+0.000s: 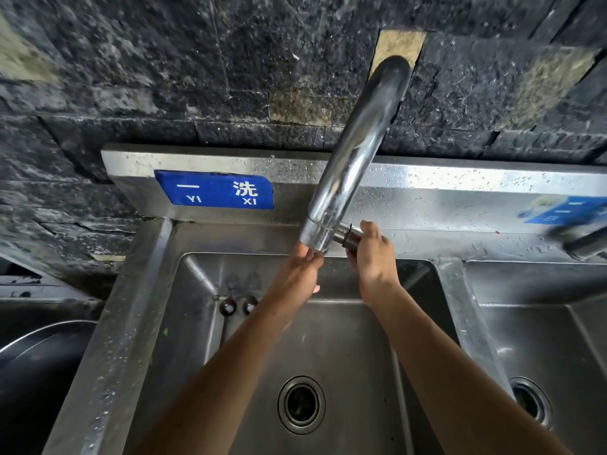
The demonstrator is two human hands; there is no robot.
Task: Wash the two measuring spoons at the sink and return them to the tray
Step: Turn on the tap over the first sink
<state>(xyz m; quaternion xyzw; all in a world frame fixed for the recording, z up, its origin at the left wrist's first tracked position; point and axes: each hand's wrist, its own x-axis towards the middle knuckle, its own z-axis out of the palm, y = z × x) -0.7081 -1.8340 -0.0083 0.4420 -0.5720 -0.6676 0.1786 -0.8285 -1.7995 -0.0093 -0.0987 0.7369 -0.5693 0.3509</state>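
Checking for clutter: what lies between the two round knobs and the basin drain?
Only bare steel basin floor between the knobs and drain, head view.

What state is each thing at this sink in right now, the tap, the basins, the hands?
Faucet spout: angled over the left basin, no water stream visible.
Faucet handle: gripped by the right hand.
Left hand: raised under the spout tip; cannot tell what it holds.
Left basin: wet, drain open.
Right basin: drain uncovered.
Blue sign: stuck on the backsplash.
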